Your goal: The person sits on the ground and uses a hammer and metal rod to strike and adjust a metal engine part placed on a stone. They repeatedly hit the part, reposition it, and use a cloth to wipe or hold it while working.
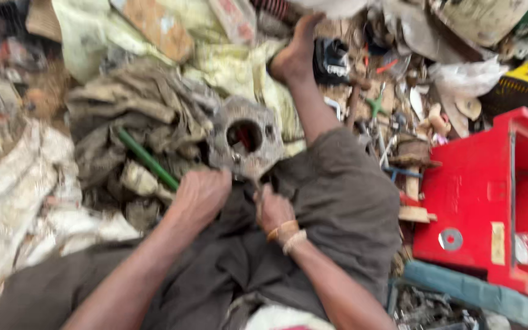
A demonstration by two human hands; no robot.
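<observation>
A grey, grimy metal casting (244,139) with a round hole in its middle rests on dirty rags in front of me. My left hand (200,194) grips its lower left edge. My right hand (273,209), with bands at the wrist, is closed at its lower right edge, on the casting or on something small I cannot make out. A green rod (148,160) lies slanted among the rags just left of my left hand. My bent leg in dark trousers (337,195) lies to the right, with my bare foot (294,52) beyond the casting.
A red metal box (478,189) stands at the right. Scattered tools and small parts (386,116) lie between it and my leg. Crumpled cloth and sacks (135,116) cover the left and far side. A yellow and black object (520,88) sits at the far right.
</observation>
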